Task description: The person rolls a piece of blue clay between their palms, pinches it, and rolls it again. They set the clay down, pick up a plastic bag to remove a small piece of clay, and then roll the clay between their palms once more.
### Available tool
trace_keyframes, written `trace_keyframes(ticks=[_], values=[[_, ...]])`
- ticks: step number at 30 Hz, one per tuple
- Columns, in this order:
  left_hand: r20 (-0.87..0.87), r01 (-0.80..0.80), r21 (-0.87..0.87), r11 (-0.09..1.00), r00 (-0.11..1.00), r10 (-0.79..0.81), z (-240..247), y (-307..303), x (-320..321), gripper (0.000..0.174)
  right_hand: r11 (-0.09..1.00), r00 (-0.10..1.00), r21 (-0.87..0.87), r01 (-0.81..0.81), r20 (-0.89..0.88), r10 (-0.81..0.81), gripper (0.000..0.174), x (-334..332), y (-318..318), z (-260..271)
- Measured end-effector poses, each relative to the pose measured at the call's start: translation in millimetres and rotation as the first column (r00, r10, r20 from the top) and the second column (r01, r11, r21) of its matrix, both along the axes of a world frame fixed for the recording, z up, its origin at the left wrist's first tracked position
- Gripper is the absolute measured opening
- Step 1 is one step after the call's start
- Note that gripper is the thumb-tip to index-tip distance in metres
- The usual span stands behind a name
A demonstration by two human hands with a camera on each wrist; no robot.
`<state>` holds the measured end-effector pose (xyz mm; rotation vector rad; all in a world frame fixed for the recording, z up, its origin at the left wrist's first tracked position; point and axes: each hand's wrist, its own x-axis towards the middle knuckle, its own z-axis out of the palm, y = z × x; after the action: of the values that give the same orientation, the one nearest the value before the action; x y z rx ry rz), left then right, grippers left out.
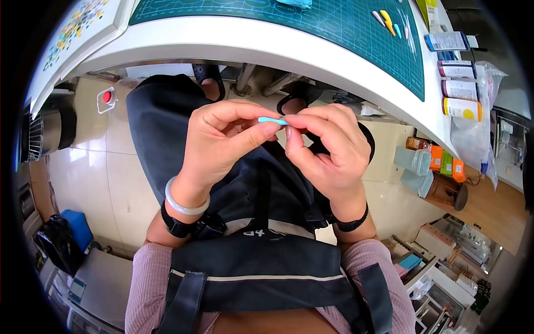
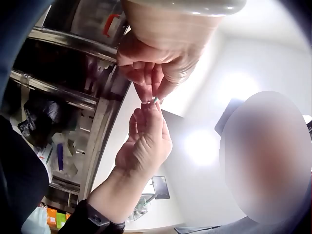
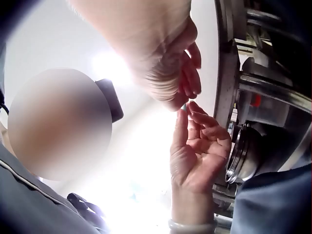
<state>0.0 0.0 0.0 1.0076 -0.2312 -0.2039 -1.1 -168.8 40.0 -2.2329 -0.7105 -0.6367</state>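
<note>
Item: pale blue piece (image 1: pixel 266 119), slim, held above the lap between 2 hands, its left end pinched by thumb and forefinger of the left hand (image 1: pixel 219 136), its right end by curled fingertips of the right hand (image 1: pixel 334 147); 1 pale bangle (image 1: pixel 186 205) is worn on the left wrist. Surface: white table (image 1: pixel 222 42), curved edge, topped by a green gridded mat (image 1: pixel 345 42); on the mat, 1 turquoise lump (image 1: pixel 295 3), cut off by the frame, and 1 yellow piece (image 1: pixel 387 22) among slim pieces; 4 labelled bottles (image 1: pixel 460 89) are lined up beside the mat. Room: tiled floor (image 1: pixel 125 183); 1 blue box (image 1: pixel 78 228) at left; orange and green packs (image 1: pixel 446 162) at right
</note>
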Motion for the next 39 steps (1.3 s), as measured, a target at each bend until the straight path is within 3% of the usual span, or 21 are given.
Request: trace_keyframes(ticks=[3, 6, 10, 11, 17, 20, 24, 25, 27, 29, 31, 33, 37, 39], values=[[-0.01, -0.059, -0.021, 0.998, 0.998, 0.059, 5, -2, -1, 0.015, 0.999, 0.999, 0.014, 0.03, 0.03, -0.031, 0.021, 2, 5, 1], [-0.154, -0.208, -0.061, 0.976, 0.968, 0.197, 9, -2, -2, 0.013, 0.973, 0.981, 0.177, 0.149, -0.153, -0.122, 0.017, 4, 13, 7], [-0.153, -0.206, -0.096, 0.974, 0.97, 0.19, 8, 9, 8, 0.015, 0.937, 0.976, 0.284, 0.204, -0.129, -0.174, 0.01, 41, 8, 23], [-0.145, -0.204, -0.1, 0.974, 0.971, 0.189, 7, 11, 9, 0.015, 0.959, 0.979, 0.204, 0.196, 0.021, -0.205, 0.009, 54, 5, 28], [-0.145, -0.22, -0.114, 0.969, 0.968, 0.203, 15, 15, 9, 0.02, 0.961, 0.965, 0.117, 0.25, -0.116, -0.236, 0.01, 93, 9, 30], [-0.114, -0.216, -0.085, 0.973, 0.972, 0.206, 16, 15, 9, 0.02, 0.973, 0.976, 0.071, 0.218, -0.032, -0.216, 0.024, 93, 6, 28], [-0.075, -0.208, -0.097, 0.973, 0.977, 0.202, 16, 13, 9, 0.019, 0.977, 0.971, 0.101, 0.19, 0.13, -0.202, 0.021, 77, 10, 30], [-0.064, -0.206, -0.095, 0.974, 0.978, 0.2, 16, 12, 9, 0.019, 0.977, 0.972, 0.101, 0.189, 0.123, -0.201, 0.021, 67, 11, 31], [-0.057, -0.215, -0.085, 0.973, 0.976, 0.211, 16, 10, 8, 0.019, 0.992, 0.996, 0.114, -0.058, -0.068, 0.066, 0.022, 47, 11, 33], [-0.052, -0.221, -0.076, 0.972, 0.975, 0.217, 17, 6, 6, 0.019, 0.994, 0.97, 0.065, -0.09, -0.221, 0.103, 0.025, 31, 14, 31], [0.008, -0.241, -0.048, 0.969, 0.97, 0.241, 21, 3, 6, 0.019, 0.997, 0.981, 0.022, -0.079, -0.176, 0.081, 0.029, 27, 14, 25], [0.074, -0.236, 0.025, 0.971, 0.969, 0.234, 16, 4, 6, 0.021, 0.983, 0.993, -0.162, -0.083, 0.071, 0.095, 0.029, 29, 10, 22], [0.276, -0.311, 0.24, 0.92, 0.93, 0.242, 13, 6, 5, 0.024, 0.968, 0.987, -0.241, -0.066, 0.129, 0.099, 0.025, 26, 5, 20], [0.265, -0.301, 0.24, 0.923, 0.935, 0.236, 13, 7, 5, 0.024, 0.976, 0.988, -0.207, -0.064, 0.124, 0.092, 0.023, 26, 7, 15]])
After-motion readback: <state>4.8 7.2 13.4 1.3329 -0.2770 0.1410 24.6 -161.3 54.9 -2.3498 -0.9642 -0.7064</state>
